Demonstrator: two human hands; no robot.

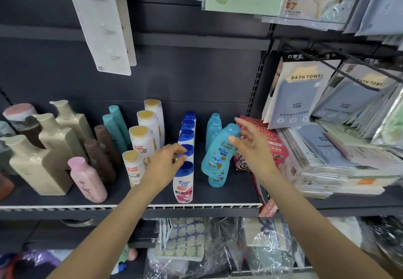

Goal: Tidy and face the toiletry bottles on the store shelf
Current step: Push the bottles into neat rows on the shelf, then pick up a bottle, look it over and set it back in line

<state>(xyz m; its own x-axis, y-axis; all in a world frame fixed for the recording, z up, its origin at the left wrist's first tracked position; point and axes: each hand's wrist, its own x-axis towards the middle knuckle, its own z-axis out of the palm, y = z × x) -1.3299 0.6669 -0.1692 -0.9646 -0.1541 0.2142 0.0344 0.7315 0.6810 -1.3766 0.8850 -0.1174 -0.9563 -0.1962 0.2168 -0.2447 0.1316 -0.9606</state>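
A row of white bottles with blue caps [186,135] runs back from the shelf's front; the front one [183,183] has a pink label. My left hand [166,163] pinches the blue cap of the second bottle [187,151] in that row. To the right, a light blue bottle [218,150] is tilted to the right above another light blue bottle [216,181]. My right hand [253,145] holds the tilted bottle near its cap, thumb on the front, index finger stretched up. More light blue bottles [214,126] stand behind.
On the dark shelf [130,207], left of the row, stand white bottles with gold caps [141,141], teal tubes [116,126], brown bottles [101,147], a pink bottle [88,180] and beige pump bottles [41,165]. Red boxes [268,147] and bath towel packs [301,95] crowd the right.
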